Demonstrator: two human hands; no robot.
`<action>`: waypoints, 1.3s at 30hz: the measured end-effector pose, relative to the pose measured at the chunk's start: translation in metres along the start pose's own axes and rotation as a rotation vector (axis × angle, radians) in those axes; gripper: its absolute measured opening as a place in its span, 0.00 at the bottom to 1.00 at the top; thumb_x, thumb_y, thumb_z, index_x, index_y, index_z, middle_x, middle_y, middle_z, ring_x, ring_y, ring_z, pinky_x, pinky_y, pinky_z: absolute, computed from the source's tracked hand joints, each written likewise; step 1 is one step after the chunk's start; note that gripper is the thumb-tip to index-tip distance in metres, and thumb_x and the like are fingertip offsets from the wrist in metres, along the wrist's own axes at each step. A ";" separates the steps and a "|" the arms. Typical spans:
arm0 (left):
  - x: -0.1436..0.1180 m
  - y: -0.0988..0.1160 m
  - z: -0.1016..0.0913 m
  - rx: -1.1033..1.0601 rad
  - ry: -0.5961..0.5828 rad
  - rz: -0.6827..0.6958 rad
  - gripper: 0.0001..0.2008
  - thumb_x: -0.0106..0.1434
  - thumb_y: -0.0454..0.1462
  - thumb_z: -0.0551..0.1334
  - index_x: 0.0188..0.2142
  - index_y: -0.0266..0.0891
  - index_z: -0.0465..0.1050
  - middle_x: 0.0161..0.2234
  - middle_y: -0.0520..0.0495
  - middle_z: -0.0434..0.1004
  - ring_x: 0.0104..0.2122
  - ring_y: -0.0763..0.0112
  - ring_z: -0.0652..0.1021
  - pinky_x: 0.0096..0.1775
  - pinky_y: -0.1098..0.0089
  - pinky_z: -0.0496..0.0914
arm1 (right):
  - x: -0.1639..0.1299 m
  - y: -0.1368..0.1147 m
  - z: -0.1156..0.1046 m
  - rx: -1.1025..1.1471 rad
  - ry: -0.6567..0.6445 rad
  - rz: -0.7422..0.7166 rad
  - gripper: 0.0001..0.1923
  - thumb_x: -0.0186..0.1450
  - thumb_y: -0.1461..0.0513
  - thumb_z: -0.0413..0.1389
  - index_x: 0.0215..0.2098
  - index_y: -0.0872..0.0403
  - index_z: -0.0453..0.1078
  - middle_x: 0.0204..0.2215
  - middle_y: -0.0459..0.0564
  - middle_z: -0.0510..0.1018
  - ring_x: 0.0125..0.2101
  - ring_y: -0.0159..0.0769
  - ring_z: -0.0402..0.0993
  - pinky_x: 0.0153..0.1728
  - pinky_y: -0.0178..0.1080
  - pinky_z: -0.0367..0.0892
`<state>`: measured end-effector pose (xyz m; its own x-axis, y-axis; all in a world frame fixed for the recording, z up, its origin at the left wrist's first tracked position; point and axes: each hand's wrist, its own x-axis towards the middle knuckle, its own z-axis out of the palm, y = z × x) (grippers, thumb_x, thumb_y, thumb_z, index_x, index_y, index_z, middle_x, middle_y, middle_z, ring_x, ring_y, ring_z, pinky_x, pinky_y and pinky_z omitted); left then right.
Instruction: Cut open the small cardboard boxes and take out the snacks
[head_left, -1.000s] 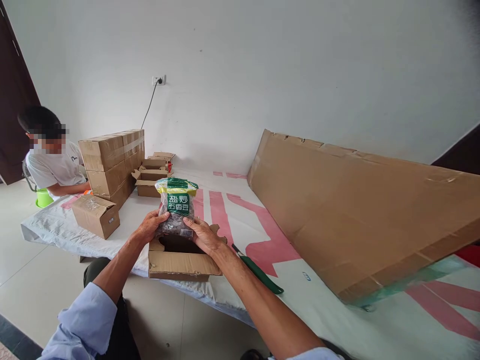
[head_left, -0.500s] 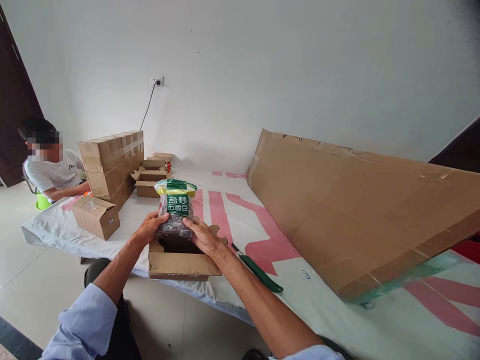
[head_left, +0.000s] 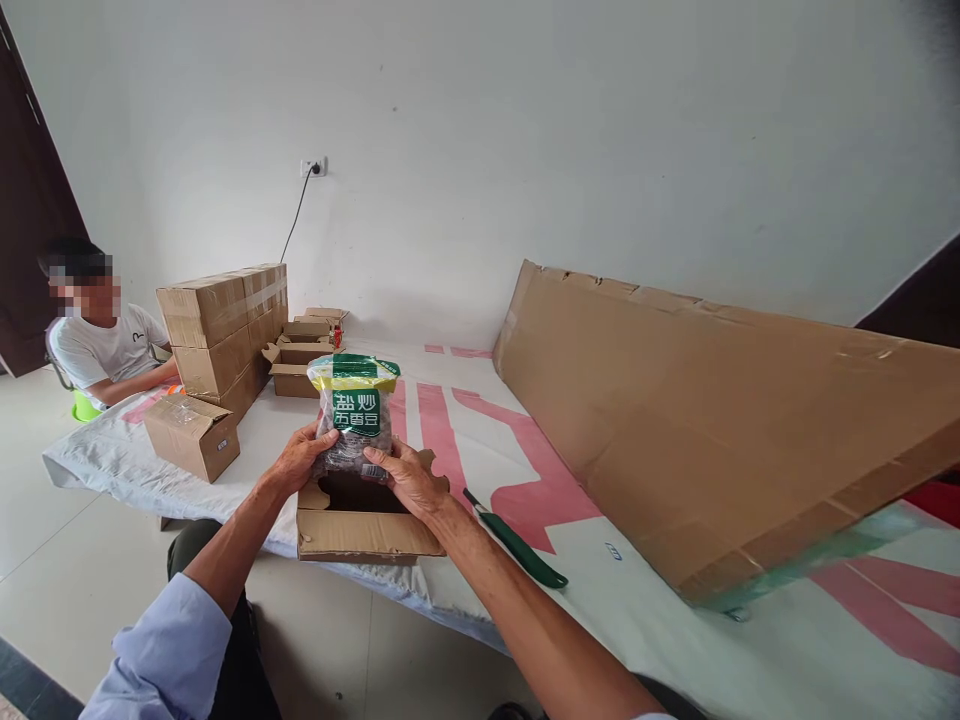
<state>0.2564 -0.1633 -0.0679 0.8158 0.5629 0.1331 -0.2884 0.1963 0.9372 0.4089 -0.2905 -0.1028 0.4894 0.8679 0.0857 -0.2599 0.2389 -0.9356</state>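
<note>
White wall fills the background, with a plug in a socket (head_left: 315,167) high on it, and below runs a low surface (head_left: 465,430) covered in white sheeting with pink stripes. Near its front edge sits an open cardboard box (head_left: 365,520), flaps spread. Upright just above the box's opening is a snack bag (head_left: 352,415) with a green label and yellow top, dark contents showing through its clear lower half. The left hand (head_left: 300,458) grips the bag's lower left side, fingers (head_left: 328,436) curled around that edge with the thumb on the front. The right hand (head_left: 409,478) clasps the lower right side, thumb pressed on the front near a barcode, the other fingers behind the bag and hidden. A green-handled knife (head_left: 517,545) lies on the surface just right of the box. A large flat cardboard sheet (head_left: 712,420) leans at the right. Stacked sealed boxes (head_left: 225,325) stand at the far left, beside a seated person (head_left: 105,340) in a white shirt.
</note>
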 end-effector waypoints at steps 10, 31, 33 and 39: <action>-0.022 0.021 0.019 0.658 -0.180 0.146 0.33 0.55 0.52 0.78 0.56 0.41 0.82 0.43 0.42 0.84 0.40 0.58 0.81 0.43 0.65 0.72 | -0.015 -0.052 -0.037 -0.142 0.135 -0.300 0.23 0.55 0.49 0.76 0.45 0.49 0.82 0.45 0.49 0.88 0.46 0.48 0.82 0.55 0.52 0.74; -0.024 0.005 -0.033 1.844 -0.311 0.167 0.13 0.58 0.21 0.60 0.33 0.40 0.74 0.34 0.41 0.81 0.40 0.55 0.81 0.48 0.59 0.68 | 0.018 -0.015 -0.151 -0.524 0.483 -0.179 0.24 0.49 0.46 0.70 0.36 0.52 0.78 0.30 0.48 0.83 0.31 0.41 0.77 0.35 0.44 0.74; -0.023 0.011 -0.053 1.852 -0.274 0.223 0.12 0.58 0.22 0.60 0.33 0.40 0.73 0.32 0.43 0.80 0.38 0.57 0.80 0.48 0.59 0.67 | 0.030 -0.010 -0.147 -0.569 0.430 -0.148 0.23 0.49 0.46 0.69 0.35 0.52 0.77 0.29 0.49 0.83 0.30 0.41 0.77 0.34 0.44 0.73; -0.031 0.023 -0.081 1.965 -0.266 0.224 0.12 0.64 0.22 0.57 0.34 0.40 0.71 0.35 0.43 0.79 0.38 0.58 0.78 0.48 0.59 0.68 | 0.090 -0.002 -0.112 -0.748 0.197 -0.076 0.19 0.50 0.50 0.67 0.34 0.53 0.76 0.29 0.47 0.82 0.30 0.41 0.76 0.30 0.40 0.70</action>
<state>0.1841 -0.1117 -0.0767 0.9438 0.2999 0.1389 0.3165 -0.9412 -0.1183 0.5465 -0.2613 -0.1313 0.6402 0.7509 0.1623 0.3770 -0.1230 -0.9180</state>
